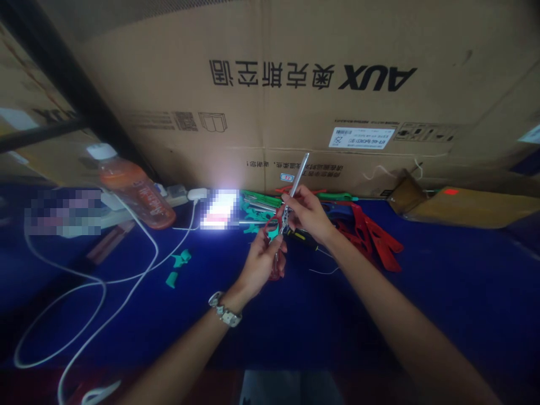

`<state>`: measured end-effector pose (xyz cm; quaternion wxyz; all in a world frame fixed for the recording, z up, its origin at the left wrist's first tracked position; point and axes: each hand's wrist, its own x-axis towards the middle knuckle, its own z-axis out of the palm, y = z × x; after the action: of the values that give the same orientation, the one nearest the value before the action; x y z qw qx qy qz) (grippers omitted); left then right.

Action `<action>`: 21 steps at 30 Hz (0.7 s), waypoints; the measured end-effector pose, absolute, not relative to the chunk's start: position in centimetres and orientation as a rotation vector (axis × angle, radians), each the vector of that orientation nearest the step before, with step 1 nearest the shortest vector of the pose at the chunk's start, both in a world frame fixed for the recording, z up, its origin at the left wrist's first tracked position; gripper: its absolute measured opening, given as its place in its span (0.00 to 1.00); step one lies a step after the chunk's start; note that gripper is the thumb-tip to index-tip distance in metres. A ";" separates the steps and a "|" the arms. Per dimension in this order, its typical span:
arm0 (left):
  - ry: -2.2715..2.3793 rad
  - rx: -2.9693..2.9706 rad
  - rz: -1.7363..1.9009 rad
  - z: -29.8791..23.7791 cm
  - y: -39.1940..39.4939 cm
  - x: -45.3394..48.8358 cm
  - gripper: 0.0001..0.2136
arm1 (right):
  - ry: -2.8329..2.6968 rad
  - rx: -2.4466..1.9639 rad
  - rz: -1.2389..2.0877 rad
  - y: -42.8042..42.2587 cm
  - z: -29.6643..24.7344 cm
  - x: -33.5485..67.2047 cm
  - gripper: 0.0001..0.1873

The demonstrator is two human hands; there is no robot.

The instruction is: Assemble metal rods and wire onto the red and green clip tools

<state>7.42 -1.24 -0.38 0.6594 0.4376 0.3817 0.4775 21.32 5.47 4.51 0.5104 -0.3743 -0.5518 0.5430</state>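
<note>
My left hand (264, 261) is closed around a red plastic piece with a loop (268, 225). A bit of green shows inside that loop. My right hand (310, 212) pinches a slim silver metal rod (299, 173), which slants up and away over the table. Between the two hands, a pale, twisted wire-like bundle (285, 218) lies along the rod's line; how it joins the rod and the red piece is too blurred to tell. Behind my hands lie green plastic parts and more metal rods (259, 207). Red flat plastic pieces (375, 239) lie to the right of my right hand.
A large cardboard box (270, 107) walls off the back of the blue table (295, 332). At left are a leaning drink bottle (135, 188), a looping white cable (147, 264), a glowing blurred screen (219, 209) and small green pieces (181, 259). A black-yellow handle (302, 239) lies behind my hands.
</note>
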 end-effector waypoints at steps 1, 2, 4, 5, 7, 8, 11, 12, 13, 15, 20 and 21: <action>0.862 0.988 1.074 -0.3 -1.3 7.4 0.16 | -1.359 -0.911 1.322 5.4 4.6 21.4 0.25; 0.859 0.985 1.069 -0.3 -1.3 7.4 0.16 | -1.383 -0.915 1.334 5.4 4.7 21.4 0.25; 0.845 0.979 1.072 -0.1 -1.4 7.4 0.16 | -1.412 -0.904 1.348 5.3 4.8 21.4 0.26; 0.834 0.976 1.078 -0.1 -1.4 7.5 0.17 | -1.416 -0.891 1.350 5.3 4.8 21.4 0.26; 0.818 0.972 1.091 0.0 -1.4 7.5 0.17 | -1.410 -0.862 1.360 5.2 4.8 21.4 0.26; 0.815 0.973 1.093 0.0 -1.4 7.5 0.17 | -1.403 -0.848 1.371 5.2 4.7 21.5 0.25; 0.822 0.980 1.095 0.0 -1.3 7.4 0.17 | -1.376 -0.812 1.452 5.2 4.7 21.7 0.23; 0.825 0.980 1.097 0.0 -1.3 7.4 0.17 | -1.366 -0.807 1.489 5.3 4.8 21.8 0.23; 0.828 0.979 1.097 0.0 -1.3 7.4 0.16 | -1.356 -0.809 1.523 5.4 4.9 22.0 0.23; 0.834 0.974 1.092 -0.1 -1.3 7.4 0.16 | -1.345 -0.840 1.568 5.6 5.1 22.1 0.23; 0.829 0.975 1.084 -0.1 -1.3 7.4 0.18 | -1.482 -0.969 1.520 5.8 6.4 22.1 0.20; 0.823 0.977 1.087 -0.1 -1.3 7.4 0.18 | -1.520 -0.985 1.491 5.8 6.6 22.1 0.20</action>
<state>7.44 -1.29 -0.13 0.6684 0.4333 0.3651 0.4819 22.09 5.78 6.60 0.3874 -0.3870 -0.5974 0.5858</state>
